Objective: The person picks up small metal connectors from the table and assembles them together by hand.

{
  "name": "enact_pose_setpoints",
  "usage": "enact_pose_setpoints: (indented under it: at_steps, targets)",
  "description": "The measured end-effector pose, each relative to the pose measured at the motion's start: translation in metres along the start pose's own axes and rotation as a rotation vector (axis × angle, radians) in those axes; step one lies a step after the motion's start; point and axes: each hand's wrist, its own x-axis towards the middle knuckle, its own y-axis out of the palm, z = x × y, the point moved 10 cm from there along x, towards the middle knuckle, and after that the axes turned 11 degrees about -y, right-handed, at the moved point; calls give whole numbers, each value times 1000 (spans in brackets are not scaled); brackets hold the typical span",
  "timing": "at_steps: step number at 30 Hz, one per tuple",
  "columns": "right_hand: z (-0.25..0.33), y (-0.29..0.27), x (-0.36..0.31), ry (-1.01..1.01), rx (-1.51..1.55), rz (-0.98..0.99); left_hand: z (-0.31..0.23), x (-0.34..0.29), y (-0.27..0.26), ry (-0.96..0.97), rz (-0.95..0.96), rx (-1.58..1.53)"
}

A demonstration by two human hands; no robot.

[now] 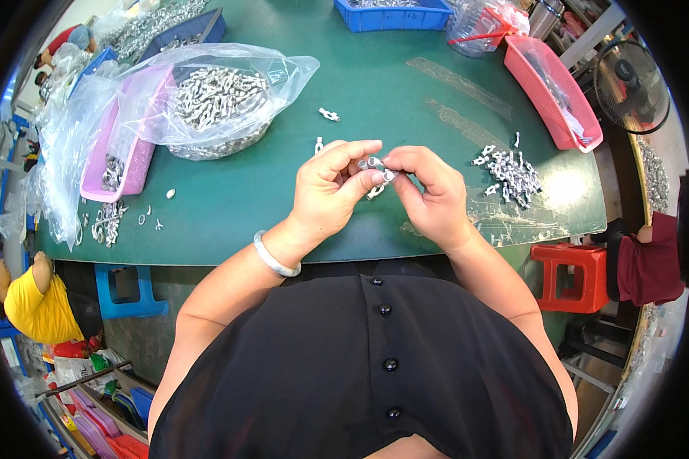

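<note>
Over the near middle of the green table, both my hands are closed on small silver metal clasps, their fingertips close together. My left hand pinches with thumb and fingers around a small silver ring-ended clasp. With its thumb and index finger, my right hand grips a second silver clasp touching the left thumb. Fingers hide part of both pieces. Beyond my left hand lie two loose clasps. To the right of my right hand is a heap of similar silver clasps.
A clear plastic bag of silver pieces and a pink basket stand at left, with scattered small parts nearer. Blue tray and pink basket line the far side. Red stool stands right; people sit both sides.
</note>
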Motion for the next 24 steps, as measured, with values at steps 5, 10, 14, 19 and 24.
enact_pose_setpoints:
  at_steps: [5,10,14,19,24]
  targets:
    - [-37,19,-23,451,532,-32,0,3,2,20,35,131]
    - [-42,27,-26,545,633,-1,15,5,-3,-150,40,-48]
    - [-45,26,-27,546,593,24,12,7,-2,-147,37,-32]
    - [-44,34,-28,540,533,166,1,7,0,-66,23,143]
    - [-49,38,-32,594,572,199,-4,6,1,-50,3,205]
